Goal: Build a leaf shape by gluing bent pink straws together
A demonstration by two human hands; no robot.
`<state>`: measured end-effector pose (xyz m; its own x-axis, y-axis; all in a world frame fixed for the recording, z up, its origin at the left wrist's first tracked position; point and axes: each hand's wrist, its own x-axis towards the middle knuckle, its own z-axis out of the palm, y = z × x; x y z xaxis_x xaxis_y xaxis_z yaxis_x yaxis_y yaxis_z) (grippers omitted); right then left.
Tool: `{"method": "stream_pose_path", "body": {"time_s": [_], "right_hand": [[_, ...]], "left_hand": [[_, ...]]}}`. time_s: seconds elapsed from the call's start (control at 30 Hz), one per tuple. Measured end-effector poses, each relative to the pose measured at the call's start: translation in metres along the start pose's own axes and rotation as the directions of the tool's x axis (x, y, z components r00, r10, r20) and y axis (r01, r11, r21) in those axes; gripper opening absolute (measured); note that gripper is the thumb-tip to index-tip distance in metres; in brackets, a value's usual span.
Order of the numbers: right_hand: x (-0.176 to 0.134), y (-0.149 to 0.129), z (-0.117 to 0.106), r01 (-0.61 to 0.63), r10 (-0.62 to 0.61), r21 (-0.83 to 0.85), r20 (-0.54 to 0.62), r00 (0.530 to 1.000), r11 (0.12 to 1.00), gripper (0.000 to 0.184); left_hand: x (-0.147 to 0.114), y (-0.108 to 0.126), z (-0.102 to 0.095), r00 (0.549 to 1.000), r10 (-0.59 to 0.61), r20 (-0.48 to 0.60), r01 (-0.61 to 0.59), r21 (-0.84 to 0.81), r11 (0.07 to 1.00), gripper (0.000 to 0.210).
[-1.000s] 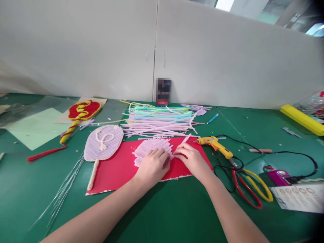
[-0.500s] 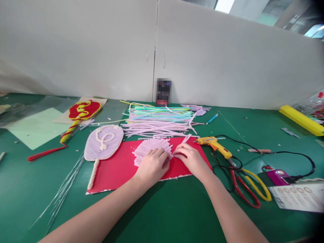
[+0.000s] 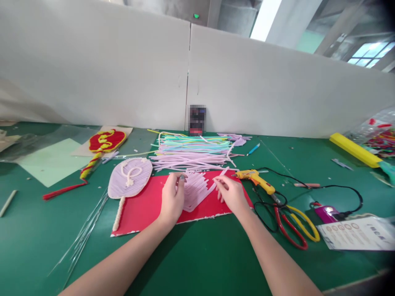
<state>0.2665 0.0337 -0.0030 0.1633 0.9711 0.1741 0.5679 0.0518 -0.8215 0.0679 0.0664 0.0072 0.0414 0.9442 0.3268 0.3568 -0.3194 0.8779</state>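
Observation:
A lilac panel of pipe cleaners (image 3: 196, 189), set side by side in a chevron, is over a red board (image 3: 145, 205). My left hand (image 3: 173, 199) is curled at the panel's left side, thumb and fingers closed on its edge and hiding that part. My right hand (image 3: 231, 193) pinches at a lilac pipe cleaner (image 3: 212, 187) that slants along the panel's right side; the exact grip is small to see. Left of the panel, a finished lilac fan (image 3: 131, 176) with a cream twisted handle overlaps the board.
Loose pastel pipe cleaners (image 3: 191, 150) are heaped behind the board. A yellow glue gun (image 3: 256, 181), its black cord and red-yellow pliers (image 3: 291, 226) lie right. A red-yellow fan (image 3: 106, 142) and thin wires (image 3: 86, 234) lie left. A phone (image 3: 197, 119) leans on the partition.
My left hand has gone from lying across the panel to its left edge, uncovering the panel's lower point. My right hand stays by the slanting pipe cleaner. The view has tilted up slightly.

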Motion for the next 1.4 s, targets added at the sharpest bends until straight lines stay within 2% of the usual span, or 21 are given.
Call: {"method": "stream_pose_path", "body": {"time_s": [0.1,0.2,0.27,0.33,0.53,0.63,0.87,0.97,1.1,1.17,1.27,1.4], "right_hand": [[-0.003,-0.003,0.008,-0.015,0.015,0.0,0.098,0.995,1.0,0.028],[-0.003,-0.002,0.011,0.067,-0.06,-0.064,0.108,0.992,0.996,0.026],[-0.001,0.0,0.012,0.122,-0.113,-0.107,0.085,0.99,0.987,0.026],[0.001,0.001,0.013,0.159,-0.153,-0.131,0.061,0.986,0.978,0.024],[0.002,0.006,0.016,0.208,-0.207,-0.164,0.023,0.978,0.964,0.022],[0.002,0.006,0.017,0.208,-0.21,-0.161,0.004,0.978,0.965,0.024],[0.0,0.0,0.015,0.174,-0.176,-0.079,-0.012,0.984,0.982,0.025],[-0.001,-0.003,0.012,0.101,-0.102,-0.01,-0.046,0.994,0.995,0.031],[-0.002,-0.006,0.009,-0.065,0.071,0.099,-0.058,0.996,0.993,0.047],[-0.002,-0.008,0.008,-0.178,0.189,0.247,-0.02,0.982,0.953,0.05],[0.0,-0.016,0.009,-0.33,0.3,0.554,0.148,0.942,0.765,0.047],[-0.003,-0.028,0.015,-0.373,0.214,0.736,0.306,0.928,0.565,0.041]], "left_hand": [[0.005,-0.007,-0.009,0.995,-0.065,-0.073,0.063,-0.036,0.997,0.018],[0.012,-0.018,-0.028,0.973,-0.205,-0.108,0.199,-0.064,0.978,0.022],[0.015,-0.024,-0.041,0.941,-0.327,-0.083,0.324,-0.049,0.945,0.026],[0.017,-0.027,-0.051,0.92,-0.39,-0.039,0.389,-0.021,0.921,0.027],[0.024,-0.015,-0.059,0.877,-0.47,0.096,0.469,0.032,0.883,0.022],[0.026,-0.004,-0.06,0.865,-0.484,0.135,0.487,0.011,0.873,0.026],[0.011,0.013,-0.052,0.876,-0.432,0.214,0.467,-0.15,0.872,0.048],[0.009,0.013,-0.049,0.892,-0.396,0.218,0.443,-0.245,0.862,0.048],[0.016,0.012,-0.057,0.925,-0.34,0.171,0.379,-0.337,0.862,0.052],[0.02,0.011,-0.064,0.936,-0.321,0.141,0.351,-0.366,0.862,0.055],[0.021,0.009,-0.068,0.946,-0.295,0.135,0.324,-0.414,0.851,0.055],[0.016,0.013,-0.062,0.937,-0.321,0.139,0.347,-0.482,0.804,0.06]]}}
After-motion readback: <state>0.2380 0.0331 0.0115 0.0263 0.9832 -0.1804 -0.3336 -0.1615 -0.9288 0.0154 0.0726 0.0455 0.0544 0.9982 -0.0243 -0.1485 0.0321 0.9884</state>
